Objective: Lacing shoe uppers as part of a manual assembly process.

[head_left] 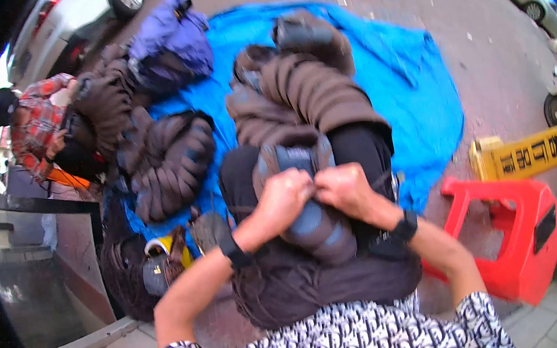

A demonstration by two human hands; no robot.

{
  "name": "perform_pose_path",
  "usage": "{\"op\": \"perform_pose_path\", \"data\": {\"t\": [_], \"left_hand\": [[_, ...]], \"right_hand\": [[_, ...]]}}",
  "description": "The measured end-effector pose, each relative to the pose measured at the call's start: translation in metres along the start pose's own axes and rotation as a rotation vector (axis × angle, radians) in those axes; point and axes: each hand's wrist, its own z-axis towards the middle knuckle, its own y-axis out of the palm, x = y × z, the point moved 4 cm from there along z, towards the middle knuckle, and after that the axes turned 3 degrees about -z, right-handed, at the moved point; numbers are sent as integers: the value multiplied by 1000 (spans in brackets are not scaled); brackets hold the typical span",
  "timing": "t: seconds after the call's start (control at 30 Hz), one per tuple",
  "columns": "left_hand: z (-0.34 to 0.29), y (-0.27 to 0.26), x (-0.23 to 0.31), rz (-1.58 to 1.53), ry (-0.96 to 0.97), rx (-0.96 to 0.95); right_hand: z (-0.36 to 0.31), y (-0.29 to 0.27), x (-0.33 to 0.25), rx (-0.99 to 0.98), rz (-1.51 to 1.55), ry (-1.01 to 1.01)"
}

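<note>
Left to right: at far left a co-worker in a red plaid shirt (pixel 42 117), near a brown ribbed stack; next to that a purple bag (pixel 173 46), with a brown coiled stack (pixel 176 164) nearer the wearer at the left edge of the blue tarp (pixel 418 84); below that, dark cords (pixel 121 258) heaped on the ground beside a yellow-and-dark item (pixel 163 268), kind unclear; then left hand (pixel 286 197), clenched, apparently gripping a thin dark cord (pixel 380 180), fingertips hidden so not certain; middle, the brown-and-grey bundle (pixel 319 234) sits in the lap between the black-trousered knees, both hands over its upper half; its long axis runs roughly fore-aft, from the lap out between the knees, so the hands sit across it, knuckles nearly meeting over the middle; bundle is directly under and between them, neither hand clearly nearer, and the cord seems to leave each fist outward, crosswise to that axis, which looks like the relation any pull depends on; beyond the knees a longer brown ribbed stack (pixel 324 91) lies on the tarp; then right hand (pixel 345 191), also clenched, apparently on the same cord; far right, a red plastic stool (pixel 497 192) with a yellow board (pixel 541 150) just beyond it
</note>
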Motion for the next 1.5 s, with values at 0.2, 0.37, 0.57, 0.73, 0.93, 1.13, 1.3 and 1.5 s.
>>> {"op": "perform_pose_path", "data": {"t": [0.2, 0.37, 0.57, 0.73, 0.93, 1.13, 1.3, 1.5], "left_hand": [[-9, -12, 2, -249, -76, 261], [-10, -23, 3, -697, -340, 153], [-6, -26, 1, -767, -362, 112], [-8, -12, -16, -1050, -475, 32], [1, -12, -10, -970, -499, -57], [5, -13, -8, -906, -578, -218], [-2, -13, -12, -1067, -546, -164], [-6, -13, -3, -938, -473, -196]], "right_hand": [[-3, -3, -1, -59, 58, 69], [5, -6, -3, -125, 48, 83], [20, 0, -12, -97, -40, -229], [21, -8, -2, 57, 268, 74], [36, -13, -6, 8, 469, 244], [48, -21, -5, 48, 284, 27], [45, -14, 2, -37, 469, 192], [50, -12, -2, -49, 438, 239]]}}
